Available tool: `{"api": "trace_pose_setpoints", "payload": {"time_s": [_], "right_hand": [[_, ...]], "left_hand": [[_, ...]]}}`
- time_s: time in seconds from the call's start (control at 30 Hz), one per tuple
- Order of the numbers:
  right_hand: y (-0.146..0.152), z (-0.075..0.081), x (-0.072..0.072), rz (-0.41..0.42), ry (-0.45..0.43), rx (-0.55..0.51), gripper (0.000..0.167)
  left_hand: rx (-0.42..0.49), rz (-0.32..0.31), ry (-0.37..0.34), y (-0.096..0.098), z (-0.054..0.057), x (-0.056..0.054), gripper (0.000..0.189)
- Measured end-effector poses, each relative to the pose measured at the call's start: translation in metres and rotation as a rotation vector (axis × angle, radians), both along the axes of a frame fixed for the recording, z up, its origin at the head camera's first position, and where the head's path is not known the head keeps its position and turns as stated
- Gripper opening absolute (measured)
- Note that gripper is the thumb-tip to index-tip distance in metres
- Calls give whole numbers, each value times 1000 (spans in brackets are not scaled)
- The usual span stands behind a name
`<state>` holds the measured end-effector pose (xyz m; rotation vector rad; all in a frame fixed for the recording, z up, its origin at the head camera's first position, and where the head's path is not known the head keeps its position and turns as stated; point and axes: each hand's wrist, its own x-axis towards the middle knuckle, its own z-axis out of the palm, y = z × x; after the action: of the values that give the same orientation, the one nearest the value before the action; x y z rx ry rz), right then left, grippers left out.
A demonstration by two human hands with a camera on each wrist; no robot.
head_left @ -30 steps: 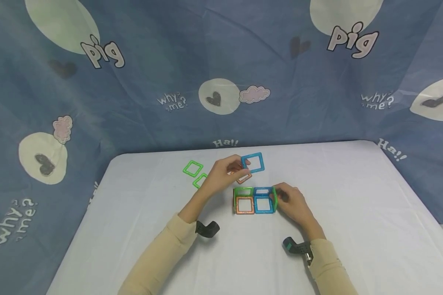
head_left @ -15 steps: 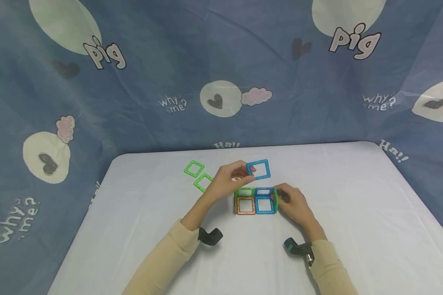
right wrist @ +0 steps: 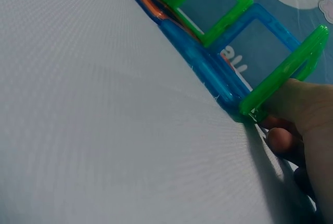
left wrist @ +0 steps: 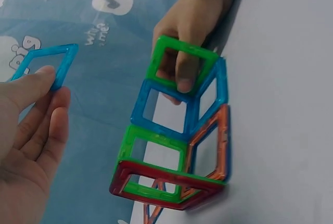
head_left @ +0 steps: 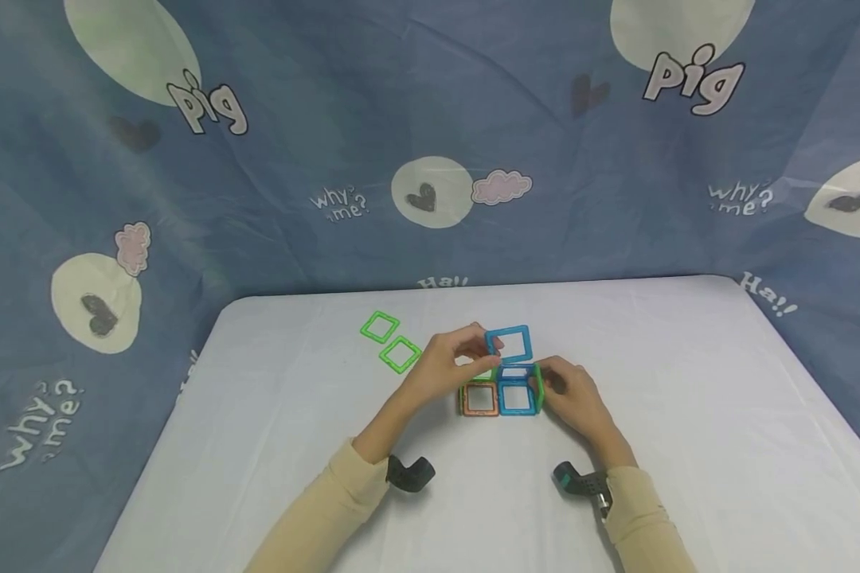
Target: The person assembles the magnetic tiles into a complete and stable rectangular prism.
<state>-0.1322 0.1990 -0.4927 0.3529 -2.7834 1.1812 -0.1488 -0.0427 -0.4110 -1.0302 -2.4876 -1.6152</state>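
Note:
My left hand [head_left: 444,368] pinches a blue square magnetic tile [left wrist: 63,69] between thumb and fingers, raised behind the structure in the head view. Below it, on the table, stands a joined structure of square magnetic tiles: an orange tile [head_left: 480,414] and a blue tile [head_left: 517,414] form its base. Upright green [left wrist: 125,141] and blue [left wrist: 139,101] tiles make the back wall, and a red tile [left wrist: 171,174] closes the left end. With the thumb through its opening, my right hand [head_left: 576,398] grips the upright green tile [head_left: 541,387] at the right end.
Two loose green square tiles, one farther back [head_left: 380,327] and one nearer [head_left: 400,355], lie left of my left hand. Behind the red tile, an orange piece [left wrist: 147,213] is partly visible. A patterned blue cloth [head_left: 315,263] hangs behind the white table [head_left: 688,358].
Carrying the blue tile, my left hand has come down and right, closer to the structure's back wall. The orange piece behind is now hidden in the head view. My right hand stays in place.

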Motion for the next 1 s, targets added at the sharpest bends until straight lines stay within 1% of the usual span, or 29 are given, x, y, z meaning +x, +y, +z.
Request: {"api": "trace_pose_setpoints", "payload": {"time_s": [0.07,0.17,0.3,0.37,0.47,0.67,0.9,1.0], "right_hand": [[0,1,0,1,0,-2,23],[0,0,0,2,-2,-8,23],[0,0,0,-2,1,-5,23],[0,0,0,-4,8,2,23],[0,-1,0,-5,22,14,24],[0,-1,0,-11,49,18,24],[-1,0,2,-19,18,-1,24],[-1,0,1,-13,14,-13,23]], "left_hand": [[-1,-14,0,0,-1,4,13],[-7,-24,-28,0,-1,11,13],[-26,-10,-51,0,1,20,13],[-41,-2,-43,0,1,23,13],[-66,-3,-19,-1,1,29,13],[-98,-20,52,0,-2,40,12],[-114,-28,162,-1,-5,53,12],[-132,-29,179,-2,-6,60,15]]}}
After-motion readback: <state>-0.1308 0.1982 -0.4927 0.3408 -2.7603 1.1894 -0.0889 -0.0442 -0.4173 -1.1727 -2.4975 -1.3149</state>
